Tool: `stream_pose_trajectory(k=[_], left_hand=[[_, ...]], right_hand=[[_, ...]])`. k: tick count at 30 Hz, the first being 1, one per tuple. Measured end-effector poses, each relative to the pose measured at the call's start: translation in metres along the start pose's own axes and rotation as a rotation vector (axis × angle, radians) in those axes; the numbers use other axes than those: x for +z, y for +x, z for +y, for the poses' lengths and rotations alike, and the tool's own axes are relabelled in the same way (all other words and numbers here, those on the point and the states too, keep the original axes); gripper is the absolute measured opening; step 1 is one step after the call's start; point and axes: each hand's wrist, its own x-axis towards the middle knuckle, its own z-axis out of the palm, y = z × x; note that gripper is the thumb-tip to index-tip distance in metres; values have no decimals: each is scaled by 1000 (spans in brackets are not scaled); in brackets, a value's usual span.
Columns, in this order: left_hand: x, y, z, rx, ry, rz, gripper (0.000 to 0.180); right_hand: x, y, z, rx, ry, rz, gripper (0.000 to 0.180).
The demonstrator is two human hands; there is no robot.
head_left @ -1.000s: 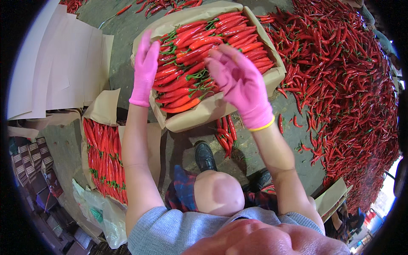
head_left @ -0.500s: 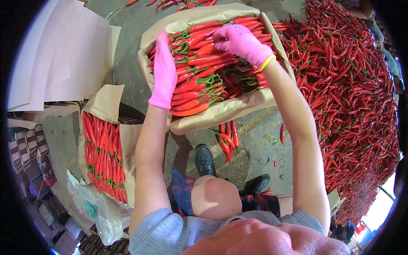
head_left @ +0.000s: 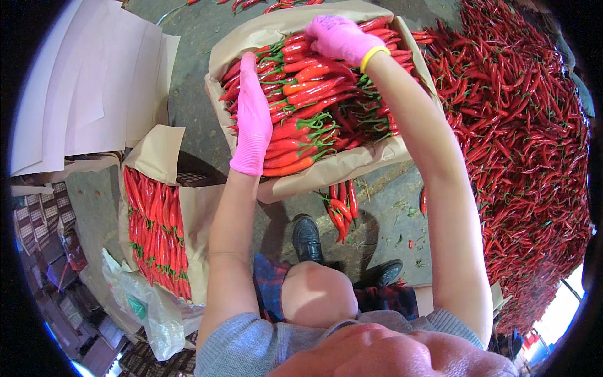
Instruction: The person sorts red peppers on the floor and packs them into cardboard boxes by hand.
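Observation:
A box lined with brown paper [head_left: 352,164] stands in front of me, filled with rows of red chili peppers [head_left: 314,74] with green stems. My left hand [head_left: 252,116], in a pink glove, rests along the left side of the rows, fingers stretched out and pressed flat against the pepper ends. Over the far rows is my right hand [head_left: 342,39], gloved in pink with a yellow cuff. Its fingers curl down at the peppers; the fingertips are hidden, and I cannot make out what they hold. Toward the near right, a darker hollow shows between the rows.
A large heap of loose red chilies [head_left: 515,151] covers the right side. At left stands another paper-lined box of chilies [head_left: 157,232], beside a clear plastic bag [head_left: 157,320]. Pale sheets [head_left: 94,81] are stacked behind it. A few chilies [head_left: 341,209] lie on the floor near my shoes.
My right hand has moved farther away and slightly left over the rows. My left hand has shifted a little right and nearer. The box appears slightly farther right in view.

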Motion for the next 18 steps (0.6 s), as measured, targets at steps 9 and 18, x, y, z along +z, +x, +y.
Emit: stream_pose_trajectory(k=[9,18], left_hand=[[8,-4,7,-286,-695,196,58],[0,-5,-1,-249,-806,204,69]], right_hand=[[-29,-29,9,-76,102,239,18],[6,-121,-51,-158,23,194,25]])
